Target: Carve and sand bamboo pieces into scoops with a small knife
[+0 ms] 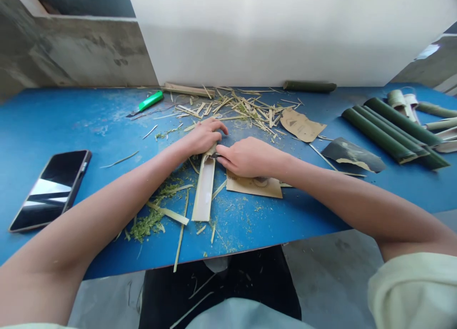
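Observation:
A split bamboo piece [204, 191], pale and hollow inside, lies lengthwise toward me on the blue table. My left hand [206, 136] is closed over its far end, pressing it down. My right hand [250, 157] is closed beside that end, thumb and fingers pinching a small dark blade [214, 155] whose tip touches the bamboo around its inner joint. Most of the blade is hidden in the fingers. Under the right hand lies a brown sheet of sandpaper [254, 185]. Green shavings [146, 224] and thin strips are scattered left of the bamboo.
A phone [52, 191] lies at left, a green utility knife [150, 101] farther back. Bamboo slivers [243, 106] are heaped behind my hands. Sandpaper pieces [302, 124] and dark green bamboo lengths [382, 134] lie at right. A white board [278, 38] stands behind the blue table [107, 114].

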